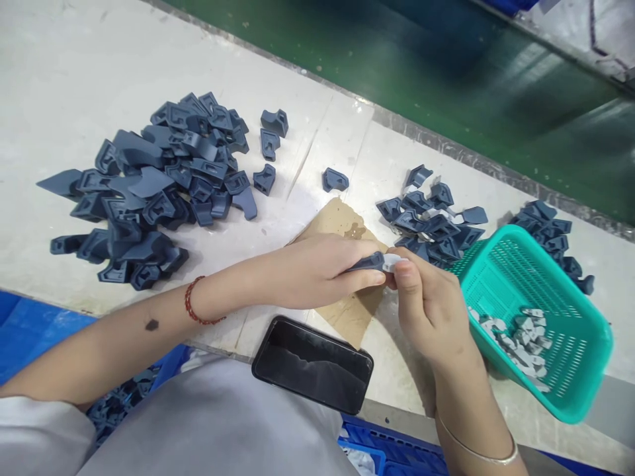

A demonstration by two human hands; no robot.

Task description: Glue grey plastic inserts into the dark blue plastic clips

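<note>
My left hand (317, 271) is closed around a dark blue-grey plastic part (368, 262), its end showing between thumb and fingers. My right hand (431, 304) pinches a small white plastic piece (394, 262) against the end of that part; whether the two are joined I cannot tell. Both hands hover over a brown cardboard sheet (347, 317). Just right of my right hand stands a green basket (585, 337) with small white pieces (526, 344) inside.
A large heap of blue-grey parts (163, 172) covers the left. A smaller pile (431, 225), some with white pieces, lies behind my right hand, another (550, 231) beyond the basket. A phone (312, 363) rests at the front edge. One part (335, 180) lies alone.
</note>
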